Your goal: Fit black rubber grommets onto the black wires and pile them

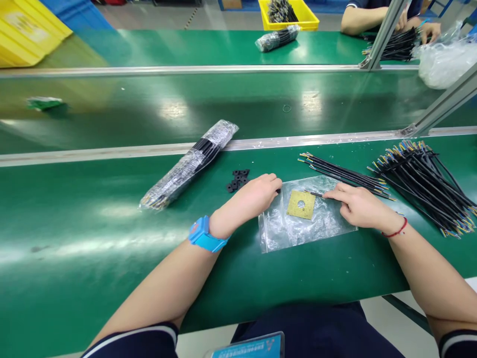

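My right hand [356,204] is closed on a thin black cable [317,194]. The cable's stripped wire end points left over a square yellowish plate [294,211] with a round hole. Under the plate lies a clear zip bag [286,238], flat on the green bench. My left hand [261,193] is closed at the bag's upper left edge. A bit of a small black part [278,191] shows at its fingertips; the rest is hidden. Just left of that hand sits a cluster of small black parts with holes [238,180]. Loose black cables [345,174] lie beyond my right hand.
A large pile of black cables [425,184] lies at the right. A plastic-wrapped cable bundle [190,166] rests slantwise at the left, across the metal rail [290,143]. Across the line, another person's hands [430,32] handle cables near a metal post [385,35] and a yellow bin [309,22].
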### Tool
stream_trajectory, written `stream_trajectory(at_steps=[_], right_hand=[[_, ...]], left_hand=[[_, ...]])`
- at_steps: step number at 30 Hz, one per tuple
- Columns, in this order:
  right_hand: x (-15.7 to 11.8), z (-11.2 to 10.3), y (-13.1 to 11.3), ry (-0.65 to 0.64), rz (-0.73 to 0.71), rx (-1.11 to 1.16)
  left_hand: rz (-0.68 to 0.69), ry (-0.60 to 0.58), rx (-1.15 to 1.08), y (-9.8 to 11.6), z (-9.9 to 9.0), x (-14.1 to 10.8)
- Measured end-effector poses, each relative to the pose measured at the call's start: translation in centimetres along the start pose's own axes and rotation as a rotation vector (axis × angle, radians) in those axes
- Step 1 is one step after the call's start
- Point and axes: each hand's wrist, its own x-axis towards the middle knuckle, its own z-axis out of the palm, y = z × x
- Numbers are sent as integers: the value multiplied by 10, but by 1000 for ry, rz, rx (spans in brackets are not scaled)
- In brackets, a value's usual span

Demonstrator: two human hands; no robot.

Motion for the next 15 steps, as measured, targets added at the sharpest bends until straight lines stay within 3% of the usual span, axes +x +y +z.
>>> stream_trajectory(at_steps=[7,15], right_hand=[[7,6,-3,22,67,-149],[6,6,-4,21,0,-233]], left_hand=[[-2,-16,-49,-6,3,2],[0,150,-352,2,-2,1]])
